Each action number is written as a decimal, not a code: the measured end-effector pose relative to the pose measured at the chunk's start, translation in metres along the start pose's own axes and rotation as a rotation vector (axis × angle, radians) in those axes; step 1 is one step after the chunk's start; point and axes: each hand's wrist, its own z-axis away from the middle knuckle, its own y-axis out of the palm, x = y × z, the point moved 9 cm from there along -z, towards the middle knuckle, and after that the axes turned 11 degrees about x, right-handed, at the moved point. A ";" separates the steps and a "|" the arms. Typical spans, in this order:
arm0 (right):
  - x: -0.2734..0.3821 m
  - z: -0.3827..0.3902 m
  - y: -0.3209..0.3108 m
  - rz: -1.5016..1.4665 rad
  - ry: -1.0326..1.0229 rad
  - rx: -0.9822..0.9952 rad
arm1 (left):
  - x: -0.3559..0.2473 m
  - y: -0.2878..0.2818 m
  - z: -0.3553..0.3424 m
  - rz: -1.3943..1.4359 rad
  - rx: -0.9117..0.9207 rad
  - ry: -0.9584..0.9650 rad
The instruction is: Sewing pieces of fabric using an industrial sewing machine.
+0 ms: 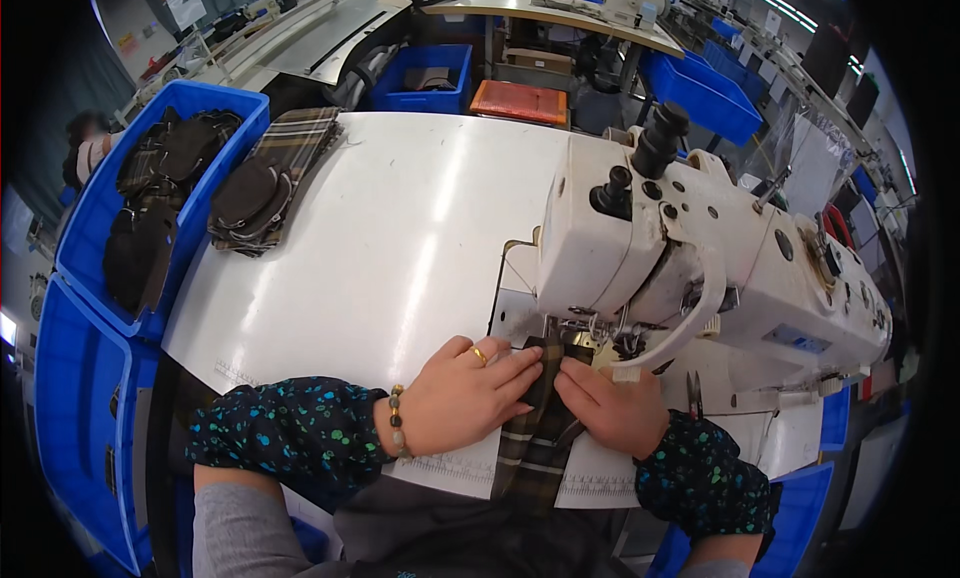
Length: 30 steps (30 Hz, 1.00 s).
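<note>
A dark plaid fabric strip (534, 456) runs from the table's front edge up to the needle area of a white sewing machine (640, 218). My left hand (465, 393) lies on its left side, fingers stretched out flat and tips pressing the cloth near the presser foot. On the other side, my right hand (612, 408) has its fingers bent over the fabric's right edge, close to the needle. The undersides of those fingers are hidden. A thin dark curved shape shows below them; I cannot tell whether it is a fold or a tool. Small scissors (694, 395) lie beside my right wrist.
Stacked plaid pieces with dark round parts (250, 193) rest on the white table (390, 228) at the far left. Beyond them, a blue bin (215, 178) holds similar pieces. Another blue bin (75, 378) stands lower left. A red box (520, 102) sits behind the table.
</note>
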 end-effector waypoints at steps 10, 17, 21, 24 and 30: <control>0.009 -0.010 0.011 0.018 0.121 0.107 | 0.001 0.002 0.000 -0.002 0.050 -0.022; 0.009 -0.008 0.015 -0.004 0.181 0.137 | -0.005 0.003 -0.001 -0.175 0.063 0.025; 0.000 -0.009 0.018 0.025 0.220 0.123 | 0.004 0.004 -0.008 -0.102 0.069 -0.009; -0.009 -0.009 0.020 0.027 0.226 0.083 | 0.012 0.004 -0.014 -0.047 0.057 -0.039; -0.018 -0.005 0.028 -0.020 0.223 0.088 | 0.017 0.005 -0.018 -0.005 0.043 -0.049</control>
